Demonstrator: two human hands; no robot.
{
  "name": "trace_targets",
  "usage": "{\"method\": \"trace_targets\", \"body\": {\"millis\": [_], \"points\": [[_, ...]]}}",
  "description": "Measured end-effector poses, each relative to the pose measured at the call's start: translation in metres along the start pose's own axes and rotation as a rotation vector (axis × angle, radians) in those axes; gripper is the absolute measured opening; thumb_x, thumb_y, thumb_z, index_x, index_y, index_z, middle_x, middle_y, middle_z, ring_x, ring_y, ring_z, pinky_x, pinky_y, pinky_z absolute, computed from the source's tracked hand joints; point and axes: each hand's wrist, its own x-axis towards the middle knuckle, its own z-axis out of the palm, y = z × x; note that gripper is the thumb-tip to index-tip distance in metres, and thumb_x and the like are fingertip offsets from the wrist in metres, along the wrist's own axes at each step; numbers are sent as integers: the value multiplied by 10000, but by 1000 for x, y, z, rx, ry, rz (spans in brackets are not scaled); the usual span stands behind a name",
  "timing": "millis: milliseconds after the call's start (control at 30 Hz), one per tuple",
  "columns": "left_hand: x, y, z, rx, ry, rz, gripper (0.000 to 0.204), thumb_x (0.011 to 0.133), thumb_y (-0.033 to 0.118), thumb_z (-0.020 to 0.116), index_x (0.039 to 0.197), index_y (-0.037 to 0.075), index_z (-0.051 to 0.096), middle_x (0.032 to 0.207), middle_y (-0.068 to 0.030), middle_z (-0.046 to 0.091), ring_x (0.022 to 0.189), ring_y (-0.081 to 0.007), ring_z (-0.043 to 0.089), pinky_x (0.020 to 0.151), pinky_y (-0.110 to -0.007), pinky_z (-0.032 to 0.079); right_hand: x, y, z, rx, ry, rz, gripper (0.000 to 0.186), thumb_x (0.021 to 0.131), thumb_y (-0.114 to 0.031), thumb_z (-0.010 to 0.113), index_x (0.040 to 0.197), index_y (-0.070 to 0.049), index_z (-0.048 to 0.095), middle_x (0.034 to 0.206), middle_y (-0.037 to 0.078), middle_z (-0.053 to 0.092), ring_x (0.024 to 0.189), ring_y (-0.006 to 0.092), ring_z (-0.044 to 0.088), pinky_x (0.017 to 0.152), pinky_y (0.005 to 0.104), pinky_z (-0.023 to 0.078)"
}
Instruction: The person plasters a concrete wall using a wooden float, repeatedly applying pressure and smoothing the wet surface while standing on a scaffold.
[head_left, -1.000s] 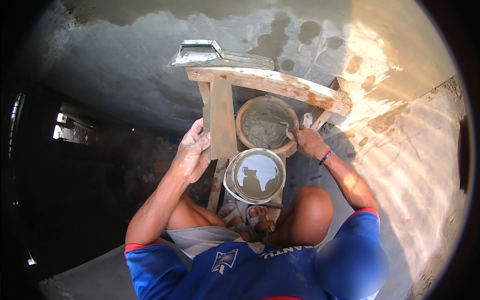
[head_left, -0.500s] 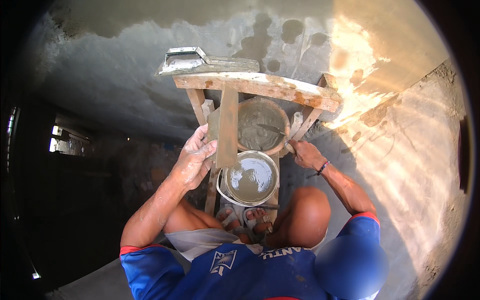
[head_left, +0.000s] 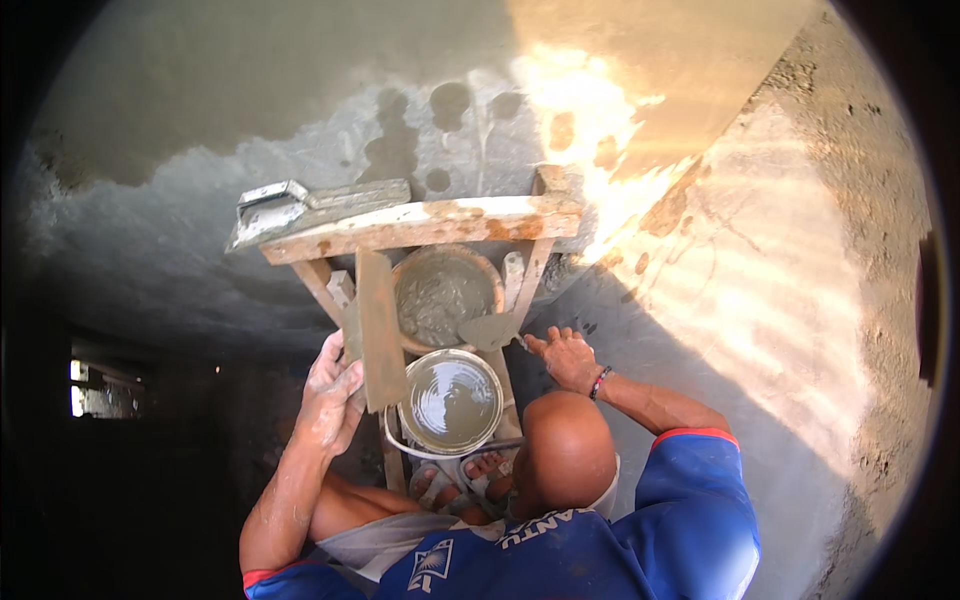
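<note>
My left hand (head_left: 330,395), dusted with grey, grips a wooden plastering float (head_left: 382,335), whose long flat face stands nearly upright beside the bowl. In my right hand (head_left: 568,358) is the handle of a trowel, held with the fingers curled round it. The trowel blade (head_left: 489,331) lies over the near right rim of a round bowl (head_left: 499,284), and some grey mortar (head_left: 440,300) fills that bowl. Just nearer to me, a bucket (head_left: 497,385) holds murky water with ripples on it. Whether the blade carries mortar is hard to tell.
A wooden trestle (head_left: 420,228) stands beyond the bowl, with a metal-handled float (head_left: 320,207) lying on its top bar. Behind it rises a partly wet grey wall (head_left: 250,170), and a sunlit wall (head_left: 740,250) stands right. My knee (head_left: 567,455) is close to the bucket.
The trowel blade has come up out of the mortar to the bowl's near right rim, and my right hand has drawn toward me. The whole view has shifted right.
</note>
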Motion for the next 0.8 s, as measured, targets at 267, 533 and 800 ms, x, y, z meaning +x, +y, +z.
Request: {"method": "trace_targets", "body": {"millis": [267,533,800], "points": [[-12,11,-9,22,-47,52,563,914,163,744,1366,37,432,1220,-92,635,1067,-190,670,924,-352,580,-116,49,-85,850,357,286,584,839,-132,659,1402,-99,506,1071,233,698,970,350,697,843,451,539],[15,13,31,20,-145,11,592,910,159,749,1381,19,418,1229,-96,635,1074,-182,666,929,-352,578,-41,174,-142,867,1552,508,523,961,-187,659,1413,-19,453,944,88,640,754,176,596,691,344,513],[3,14,37,85,-117,39,537,885,216,787,1293,48,481,1164,-67,646,1018,-161,672,874,-334,597,32,188,-206,551,1582,634,528,975,-209,604,1440,-39,420,1151,279,653,1040,481,633,872,494,505]]}}
